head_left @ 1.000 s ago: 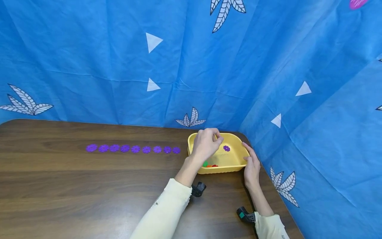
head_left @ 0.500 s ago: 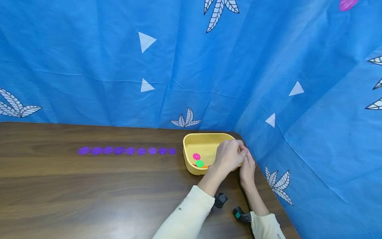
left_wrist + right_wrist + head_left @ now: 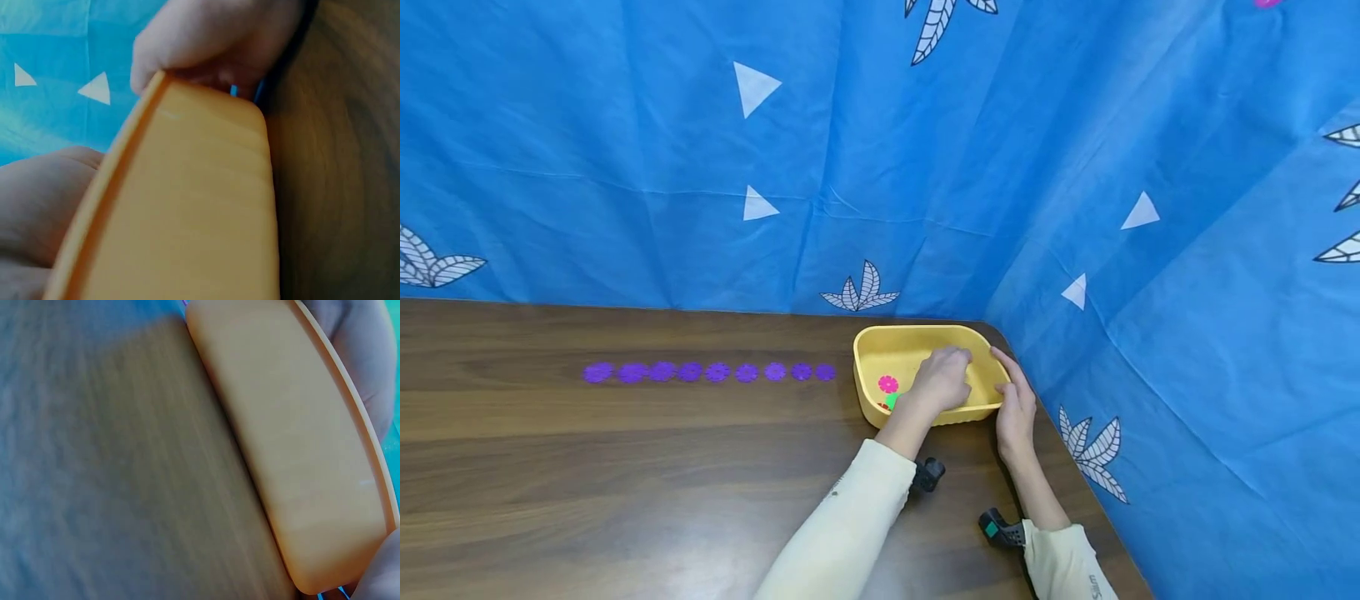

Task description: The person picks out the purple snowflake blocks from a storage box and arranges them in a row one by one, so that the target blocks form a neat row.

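My left hand (image 3: 938, 382) reaches down into a yellow plastic basket (image 3: 895, 333), its fingertips near the basket's floor on the right side. Whether they pinch anything is hidden. My right hand (image 3: 1017, 412) grips the basket's right rim, the thumb at the front corner and the fingers along the outer side. Inside, left of my left hand, lie a pink flower-shaped disc (image 3: 888, 384), a green disc (image 3: 892, 401) and a bit of red. In the left wrist view the basket wall (image 3: 194, 187) stands between my left hand (image 3: 44, 206) and my right hand (image 3: 206, 37).
Several purple flower-shaped discs (image 3: 718, 372) lie in a row on the brown wooden table (image 3: 662, 483), left of the basket. A blue patterned cloth (image 3: 850, 150) hangs behind the table and along its right side.
My left hand moved right to meet the right hand's fingers at the rim, then came back left and down into the basket. The right hand stays at the rim. The view shifted slightly.
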`<state>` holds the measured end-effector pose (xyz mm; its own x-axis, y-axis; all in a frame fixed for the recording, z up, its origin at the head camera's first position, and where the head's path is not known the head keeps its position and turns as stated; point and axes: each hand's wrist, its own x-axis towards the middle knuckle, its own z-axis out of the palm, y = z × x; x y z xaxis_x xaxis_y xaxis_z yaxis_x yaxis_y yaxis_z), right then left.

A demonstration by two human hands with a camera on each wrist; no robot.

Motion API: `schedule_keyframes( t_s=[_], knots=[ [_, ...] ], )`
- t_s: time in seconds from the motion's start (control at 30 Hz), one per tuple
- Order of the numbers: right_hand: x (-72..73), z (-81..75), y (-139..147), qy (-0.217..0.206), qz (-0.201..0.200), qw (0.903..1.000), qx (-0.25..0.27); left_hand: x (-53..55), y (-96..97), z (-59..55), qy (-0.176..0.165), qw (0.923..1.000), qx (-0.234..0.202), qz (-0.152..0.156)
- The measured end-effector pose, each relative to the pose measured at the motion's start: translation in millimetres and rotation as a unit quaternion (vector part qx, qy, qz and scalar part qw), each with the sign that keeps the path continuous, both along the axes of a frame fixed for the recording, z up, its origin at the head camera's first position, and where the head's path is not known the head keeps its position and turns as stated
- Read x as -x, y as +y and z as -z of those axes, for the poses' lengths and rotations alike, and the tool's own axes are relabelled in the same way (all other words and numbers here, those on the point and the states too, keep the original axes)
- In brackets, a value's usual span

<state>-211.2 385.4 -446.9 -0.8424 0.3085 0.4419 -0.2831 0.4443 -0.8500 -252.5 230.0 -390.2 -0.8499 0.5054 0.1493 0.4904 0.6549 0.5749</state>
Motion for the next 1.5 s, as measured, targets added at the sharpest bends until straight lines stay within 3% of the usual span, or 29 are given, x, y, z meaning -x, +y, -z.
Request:
schedule_keyframes(
  t_s=[0.27, 0.37, 0.57, 0.73, 0.87, 1.13, 1.33, 1.5],
  knots=[
    [2.3, -6.0, -9.4, -0.007, 0.001, 1.0, 0.002, 9.1, -5.5, -0.9, -0.004, 0.9928, 0.117, 0.028],
    [-2.2, -14.5, -14.0, -0.013, 0.0, 0.9999, 0.007, 7.8, -2.0, -0.4, 0.005, 0.9906, 0.135, 0.024],
    [-16.3, -25.9, -19.6, -0.027, 0.003, 0.9996, 0.008, 4.9, 6.4, 3.6, 0.015, 0.9927, 0.119, -0.018],
    [-8.2, -13.0, -9.9, -0.017, 0.003, 0.9998, 0.012, 3.6, 8.7, 4.0, 0.021, 0.9925, 0.115, -0.035],
    [-1.8, -3.1, -2.3, -0.013, 0.007, 0.9999, 0.008, 2.0, 7.6, 3.4, -0.001, 0.995, 0.087, -0.049],
    [-0.3, -2.4, -0.4, -0.006, 0.004, 1.0, -0.001, 3.4, 5.5, 4.0, -0.024, 0.9946, 0.034, -0.095],
    [-0.6, -7.2, -2.4, -0.014, 0.006, 0.9999, 0.001, 3.8, 4.9, 5.0, -0.013, 0.9922, 0.039, -0.118],
    [-11.5, -22.2, -13.8, -0.027, 0.002, 0.9996, 0.007, 4.9, 3.2, 5.3, -0.011, 0.989, 0.063, -0.133]
  ],
)
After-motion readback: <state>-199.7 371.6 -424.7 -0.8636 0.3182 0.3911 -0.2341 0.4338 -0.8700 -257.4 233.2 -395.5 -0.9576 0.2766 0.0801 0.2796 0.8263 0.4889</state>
